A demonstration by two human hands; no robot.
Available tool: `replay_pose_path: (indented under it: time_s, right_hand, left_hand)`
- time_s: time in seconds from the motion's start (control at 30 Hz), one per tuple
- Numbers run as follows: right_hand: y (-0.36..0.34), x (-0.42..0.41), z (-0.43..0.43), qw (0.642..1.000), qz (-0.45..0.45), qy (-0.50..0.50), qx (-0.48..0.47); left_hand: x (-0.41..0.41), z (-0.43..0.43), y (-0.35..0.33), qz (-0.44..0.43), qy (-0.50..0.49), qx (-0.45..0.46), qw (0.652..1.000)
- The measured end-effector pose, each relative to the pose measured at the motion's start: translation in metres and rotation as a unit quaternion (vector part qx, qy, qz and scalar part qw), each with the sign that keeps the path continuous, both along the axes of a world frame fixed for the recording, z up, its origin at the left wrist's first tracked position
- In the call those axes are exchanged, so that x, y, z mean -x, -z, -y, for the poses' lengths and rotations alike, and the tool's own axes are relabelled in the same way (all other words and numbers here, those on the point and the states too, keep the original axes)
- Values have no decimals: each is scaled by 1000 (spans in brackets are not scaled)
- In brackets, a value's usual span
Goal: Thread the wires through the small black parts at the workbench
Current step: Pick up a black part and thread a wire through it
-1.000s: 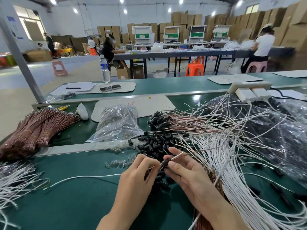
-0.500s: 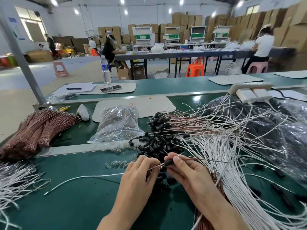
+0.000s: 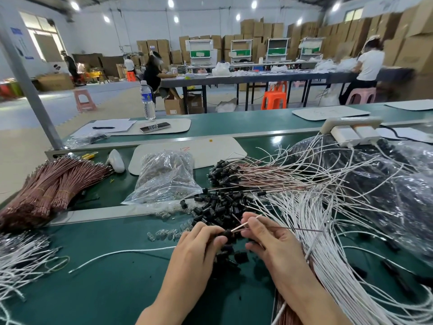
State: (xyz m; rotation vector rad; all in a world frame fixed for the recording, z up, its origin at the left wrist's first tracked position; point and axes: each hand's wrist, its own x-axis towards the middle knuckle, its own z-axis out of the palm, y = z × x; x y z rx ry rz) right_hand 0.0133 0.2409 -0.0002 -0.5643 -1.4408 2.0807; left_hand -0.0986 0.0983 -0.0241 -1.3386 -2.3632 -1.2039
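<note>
One small black part (image 3: 226, 232) sits pinched between the thumb and fingertips of the left hand (image 3: 199, 249), low in the middle of the green workbench (image 3: 112, 277), and two thin wires (image 3: 243, 225), one white and one brownish, stick out of its right end. The right hand (image 3: 269, 240) has its thumb and forefinger closed on those wires just beside the part, with the other fingers curled loosely below; a thin dark wire runs on from this pinch to the right. Directly behind the hands lies a loose heap of black parts (image 3: 218, 205), and a few more lie under the hands. To the right, touching the right wrist, spreads a large fan of white wires (image 3: 328, 231), some with black parts already on them, over a crinkled plastic sheet (image 3: 398, 184). A single white wire (image 3: 121, 253) lies on the mat to the left of the left hand, near some small clear pieces (image 3: 164, 234). Further left are more white wires (image 3: 21, 259) and bundles of copper-coloured wires (image 3: 46, 188). Behind the heap rests a clear plastic bag (image 3: 166, 179), and beyond it a pale board (image 3: 210, 151). A water bottle (image 3: 147, 99) stands on the far bench.
</note>
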Motion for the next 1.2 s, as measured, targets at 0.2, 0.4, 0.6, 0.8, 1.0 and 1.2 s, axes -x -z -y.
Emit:
replay_pose_path:
  time_s: [0.2, 0.4, 0.6, 0.8, 1.0, 1.2]
  right_hand:
    - [-11, -19, -29, 981, -103, 44, 157]
    - [-22, -37, -45, 958, -153, 114, 216]
    - [-24, -43, -52, 925, -224, 145, 272]
    - [-23, -41, -53, 903, -283, 62, 318]
    - [-17, -17, -26, 974, -116, -18, 194]
    - [-17, -10, -13, 998, -29, -38, 41]
  left_hand:
    - [2, 4, -3, -6, -28, -8, 1000]
    - [18, 15, -19, -51, -63, -26, 996]
    - [44, 35, -14, -9, -112, -73, 991]
    - [47, 35, -18, 92, -136, -165, 972]
    - [37, 24, -31, 219, -126, -269, 929]
    - [19, 9, -31, 255, -72, -277, 924]
